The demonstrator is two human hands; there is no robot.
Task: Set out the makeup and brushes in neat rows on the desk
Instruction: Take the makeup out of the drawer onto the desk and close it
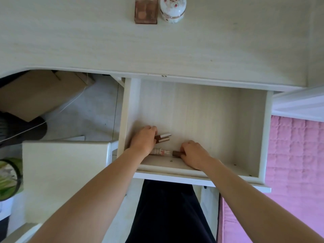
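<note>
An open drawer below the desk edge holds a few small makeup tubes near its front left. My left hand curls round two brown-and-white tubes lying side by side. My right hand grips a dark brown tube by its right end. Between the hands lies a white patterned tube, partly hidden under my left wrist. On the desk top at the back stand a brown square compact and a white floral lidded jar.
A white stool or low cabinet stands left of the drawer. A cardboard box lies on the floor under the desk. A pink quilted bed cover fills the right side. A green-rimmed bin sits at the far left.
</note>
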